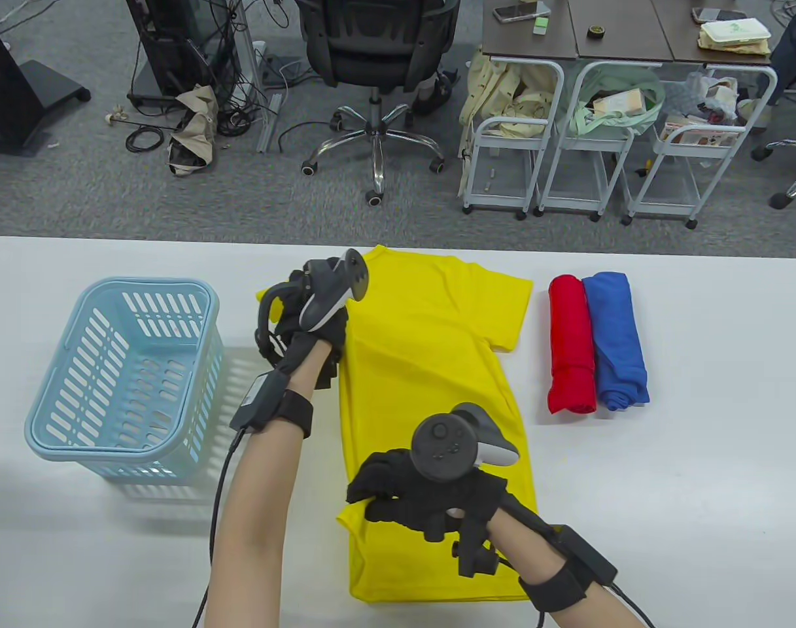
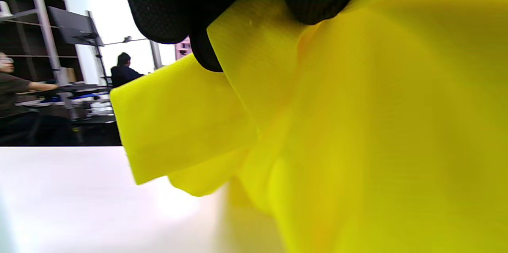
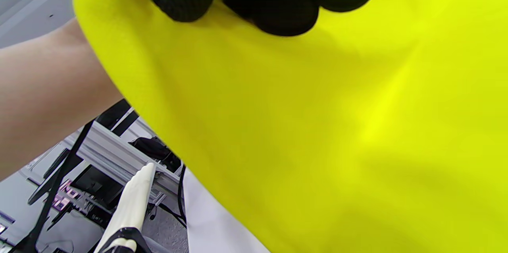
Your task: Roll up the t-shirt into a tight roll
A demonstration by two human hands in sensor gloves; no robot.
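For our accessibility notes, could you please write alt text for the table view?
Two gloved hands grip the left edge of a yellow t-shirt spread on a white table: left hand at the sleeve, right hand near the hem. A light blue basket sits left; red and blue rolled shirts lie right.

Office: swivel chair (image 1: 376, 46), desks (image 1: 623, 33)

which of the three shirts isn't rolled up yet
The yellow t-shirt, spread flat under both hands; the red roll and blue roll lie finished beside it.
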